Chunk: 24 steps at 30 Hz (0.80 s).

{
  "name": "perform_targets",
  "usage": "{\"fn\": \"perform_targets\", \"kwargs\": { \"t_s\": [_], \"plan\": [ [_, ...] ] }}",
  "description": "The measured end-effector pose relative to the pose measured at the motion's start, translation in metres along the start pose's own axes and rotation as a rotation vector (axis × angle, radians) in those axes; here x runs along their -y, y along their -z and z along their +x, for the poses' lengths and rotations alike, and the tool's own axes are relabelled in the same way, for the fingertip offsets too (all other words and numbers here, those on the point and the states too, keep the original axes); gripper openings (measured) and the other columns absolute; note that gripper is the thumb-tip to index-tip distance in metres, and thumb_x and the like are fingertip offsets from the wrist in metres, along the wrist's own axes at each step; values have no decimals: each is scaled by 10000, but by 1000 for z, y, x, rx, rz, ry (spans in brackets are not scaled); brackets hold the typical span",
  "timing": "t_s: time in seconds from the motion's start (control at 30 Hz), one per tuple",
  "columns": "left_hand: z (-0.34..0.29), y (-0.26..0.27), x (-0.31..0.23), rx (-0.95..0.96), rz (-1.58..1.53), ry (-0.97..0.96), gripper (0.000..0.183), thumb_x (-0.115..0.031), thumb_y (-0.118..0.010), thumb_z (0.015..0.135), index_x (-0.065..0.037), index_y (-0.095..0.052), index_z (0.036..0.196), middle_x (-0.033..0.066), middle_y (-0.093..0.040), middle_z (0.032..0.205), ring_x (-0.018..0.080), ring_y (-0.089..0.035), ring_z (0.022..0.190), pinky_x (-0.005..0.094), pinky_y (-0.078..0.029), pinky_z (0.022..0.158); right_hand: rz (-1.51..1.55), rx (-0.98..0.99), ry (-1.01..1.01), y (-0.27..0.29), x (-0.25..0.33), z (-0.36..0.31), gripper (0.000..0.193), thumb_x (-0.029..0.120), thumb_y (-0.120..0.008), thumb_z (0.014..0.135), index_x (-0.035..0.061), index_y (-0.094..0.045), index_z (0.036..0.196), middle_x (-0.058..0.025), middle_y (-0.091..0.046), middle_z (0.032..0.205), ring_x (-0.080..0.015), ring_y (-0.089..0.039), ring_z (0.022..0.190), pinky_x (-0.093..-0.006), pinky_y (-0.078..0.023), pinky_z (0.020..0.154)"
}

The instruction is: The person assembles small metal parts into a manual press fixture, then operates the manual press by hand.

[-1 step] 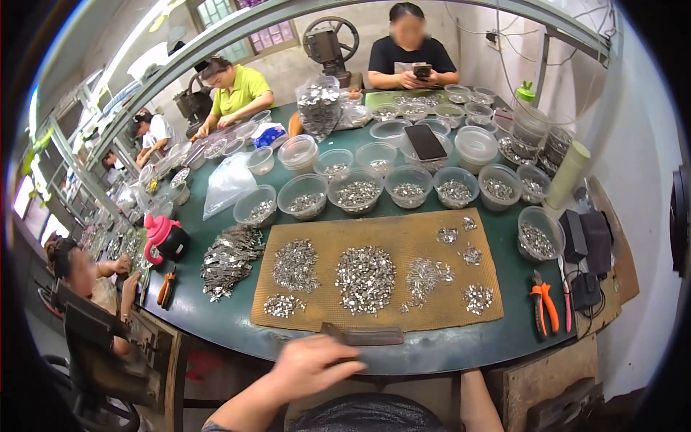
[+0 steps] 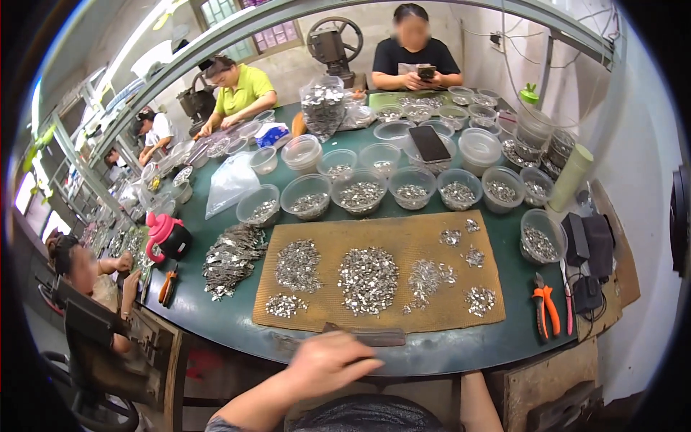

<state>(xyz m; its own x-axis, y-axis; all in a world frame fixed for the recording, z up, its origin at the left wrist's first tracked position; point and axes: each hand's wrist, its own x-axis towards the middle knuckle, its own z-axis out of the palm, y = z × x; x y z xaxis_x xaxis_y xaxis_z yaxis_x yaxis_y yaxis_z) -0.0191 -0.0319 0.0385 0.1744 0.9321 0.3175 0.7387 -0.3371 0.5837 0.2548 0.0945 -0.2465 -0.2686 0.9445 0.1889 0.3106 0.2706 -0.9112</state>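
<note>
Green worktop fills mid-frame; at its lower-centre edge lies a dark flat bar, right by the left hand, whose thumb stands apart from loosely curled fingers. The right hand is hidden; its fingers I cannot tell. The bar looks stiff, smooth, fairly light; pinching its long edges near mid-length seems surest.

- Dark green worktop, its front edge curved by the lens
- Pale wall at right
- Barred window at the back
- Grey metal frame overhead
- Bright strip light, upper left
- Black chair, lower left
</note>
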Motion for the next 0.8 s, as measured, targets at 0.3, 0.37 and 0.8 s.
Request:
{"fn": "perform_targets", "kwargs": {
  "t_s": [0.3, 0.37, 0.8],
  "plan": [
    [20, -89, 34, 40, 244, -118, 403, -438, -815, 782, -104, -631, 909, 73, -522, 925, 260, -547, 929, 378, -449, 770, -104, 23, 76, 14, -24, -30, 362, 217, -614, 978, 9, -618, 1273, -208, -622, 1311, -360, -555, 1271, -462, -452, 1062],
    [19, -81, 49, -6, 244, -146, 429, -448, -818, 775, -100, -643, 955, 72, -528, 925, 261, -548, 917, 380, -448, 762, -160, 15, 59, 17, -24, -43, 362, 218, -616, 977, 9, -618, 1273, -209, -624, 1307, -363, -557, 1268, -462, -452, 1061],
    [-18, -54, 107, -98, 250, -134, 343, -283, -827, 808, -148, -720, 1105, 10, -615, 984, 218, -588, 905, 365, -458, 755, -320, 673, -85, 37, 182, -39, 404, 267, -788, 859, 47, -693, 1184, -160, -730, 1091, -365, -695, 996, -425, -545, 908]
  ]
}}
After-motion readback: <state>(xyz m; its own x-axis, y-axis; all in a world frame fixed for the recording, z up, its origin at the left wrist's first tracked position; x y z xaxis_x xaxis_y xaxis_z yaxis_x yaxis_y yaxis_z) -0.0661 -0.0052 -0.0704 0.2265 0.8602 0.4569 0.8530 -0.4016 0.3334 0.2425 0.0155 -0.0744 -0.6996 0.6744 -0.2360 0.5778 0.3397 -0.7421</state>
